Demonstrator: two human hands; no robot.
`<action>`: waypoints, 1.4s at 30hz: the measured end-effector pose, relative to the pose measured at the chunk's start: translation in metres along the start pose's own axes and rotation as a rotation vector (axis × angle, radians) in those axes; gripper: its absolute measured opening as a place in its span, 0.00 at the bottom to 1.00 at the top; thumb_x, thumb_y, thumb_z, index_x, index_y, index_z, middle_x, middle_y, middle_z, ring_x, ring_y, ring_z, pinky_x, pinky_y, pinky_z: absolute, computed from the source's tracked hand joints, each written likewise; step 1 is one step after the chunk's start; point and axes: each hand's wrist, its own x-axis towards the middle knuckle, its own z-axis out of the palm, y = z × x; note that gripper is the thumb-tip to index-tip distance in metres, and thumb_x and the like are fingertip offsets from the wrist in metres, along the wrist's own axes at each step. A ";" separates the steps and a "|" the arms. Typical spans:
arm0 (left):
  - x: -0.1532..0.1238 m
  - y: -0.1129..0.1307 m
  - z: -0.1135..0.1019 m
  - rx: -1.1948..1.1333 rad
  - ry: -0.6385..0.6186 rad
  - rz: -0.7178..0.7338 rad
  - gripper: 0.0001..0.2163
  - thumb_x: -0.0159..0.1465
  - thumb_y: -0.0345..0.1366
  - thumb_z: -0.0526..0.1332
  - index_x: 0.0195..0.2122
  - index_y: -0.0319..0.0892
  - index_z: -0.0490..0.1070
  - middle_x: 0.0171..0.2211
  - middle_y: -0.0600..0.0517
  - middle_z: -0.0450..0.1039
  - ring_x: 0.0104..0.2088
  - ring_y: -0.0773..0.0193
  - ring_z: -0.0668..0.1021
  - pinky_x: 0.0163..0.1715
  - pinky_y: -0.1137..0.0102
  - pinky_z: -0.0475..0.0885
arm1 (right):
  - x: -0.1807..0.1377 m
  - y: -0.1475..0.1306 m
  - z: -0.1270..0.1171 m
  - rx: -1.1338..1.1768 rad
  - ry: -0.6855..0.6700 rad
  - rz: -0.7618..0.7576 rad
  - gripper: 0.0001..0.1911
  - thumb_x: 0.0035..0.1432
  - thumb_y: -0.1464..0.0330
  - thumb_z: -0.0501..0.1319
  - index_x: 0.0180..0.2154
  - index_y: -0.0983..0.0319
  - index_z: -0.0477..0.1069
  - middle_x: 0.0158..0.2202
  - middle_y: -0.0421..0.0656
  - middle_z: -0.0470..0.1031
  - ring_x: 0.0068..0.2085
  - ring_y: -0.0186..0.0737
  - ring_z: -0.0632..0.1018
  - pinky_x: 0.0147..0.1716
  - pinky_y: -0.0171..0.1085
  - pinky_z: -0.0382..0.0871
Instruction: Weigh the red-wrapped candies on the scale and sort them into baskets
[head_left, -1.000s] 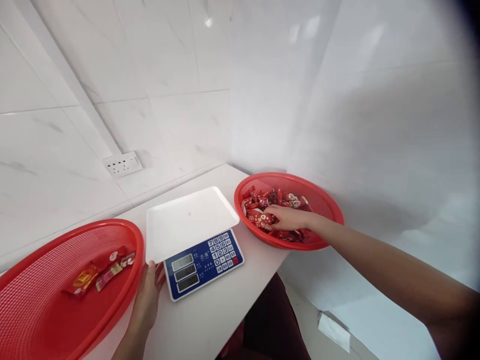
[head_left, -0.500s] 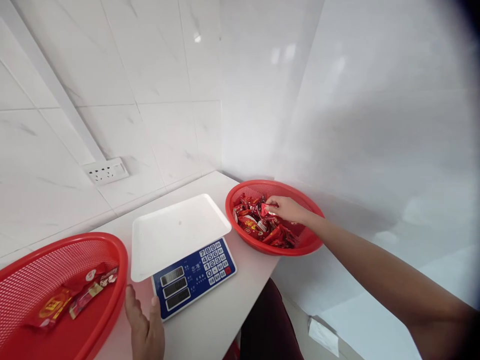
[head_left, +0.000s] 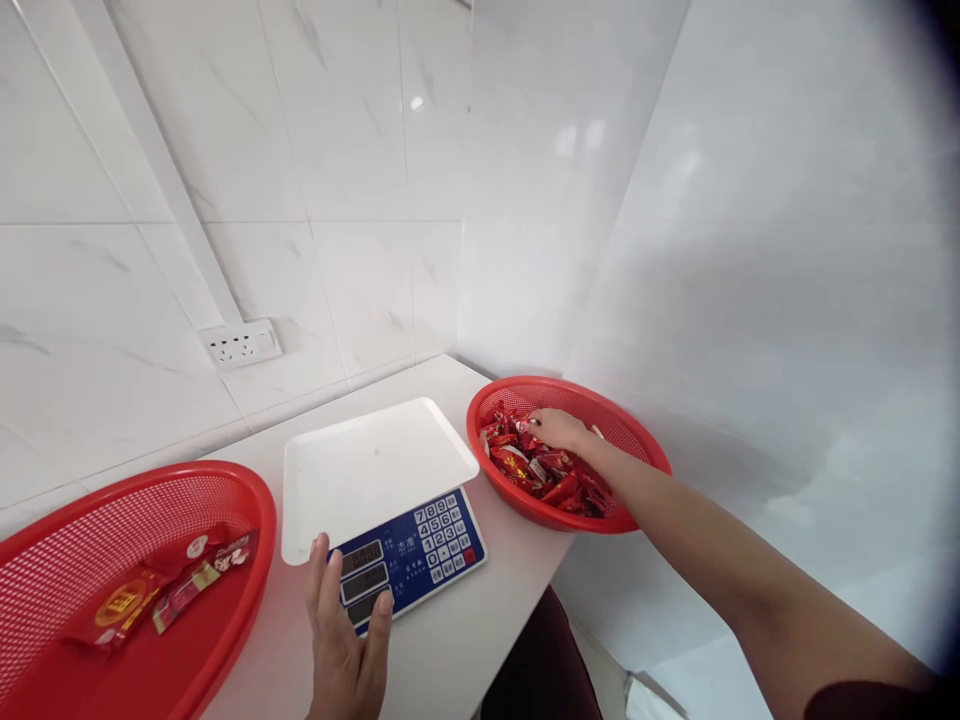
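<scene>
Red packets (head_left: 124, 603) are lying together in the left basket (head_left: 264, 520), perhaps because its sloping side is gathering them. My left hand (head_left: 346, 645) is hovering by the display (head_left: 367, 580) of the scale (head_left: 409, 548), its fingers spread and holding nothing. The scale is standing on the counter (head_left: 435, 640) between both baskets, probably keeping each within reach; its keys (head_left: 448, 535) are facing me, presumably for easy reading, with the white pan (head_left: 375, 475) sitting behind. My right hand (head_left: 559, 428) is dipping into the right basket (head_left: 652, 450), where more packets (head_left: 517, 465) are lying heaped; whether those fingers are gripping one, I cannot tell.
</scene>
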 end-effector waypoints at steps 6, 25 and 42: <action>0.029 0.015 0.007 -0.289 -0.113 -0.216 0.26 0.62 0.38 0.54 0.61 0.49 0.47 0.63 0.46 0.46 0.62 0.53 0.53 0.59 0.56 0.52 | -0.044 -0.048 -0.042 0.750 0.010 -0.050 0.18 0.55 0.57 0.54 0.42 0.60 0.71 0.41 0.44 0.75 0.40 0.43 0.75 0.35 0.37 0.68; 0.084 0.018 -0.024 -0.959 -0.213 -0.614 0.12 0.57 0.43 0.61 0.36 0.42 0.66 0.37 0.51 0.73 0.37 0.66 0.73 0.37 0.72 0.66 | -0.117 -0.181 0.020 0.871 -0.444 -0.578 0.20 0.53 0.51 0.56 0.34 0.62 0.69 0.29 0.40 0.71 0.31 0.37 0.71 0.29 0.33 0.64; 0.085 0.002 -0.021 -0.929 -0.349 -0.667 0.14 0.58 0.47 0.58 0.35 0.42 0.63 0.21 0.60 0.59 0.18 0.76 0.58 0.17 0.79 0.52 | -0.112 -0.181 0.033 0.936 -0.463 -0.568 0.23 0.49 0.48 0.57 0.26 0.62 0.69 0.20 0.37 0.67 0.25 0.35 0.68 0.25 0.33 0.60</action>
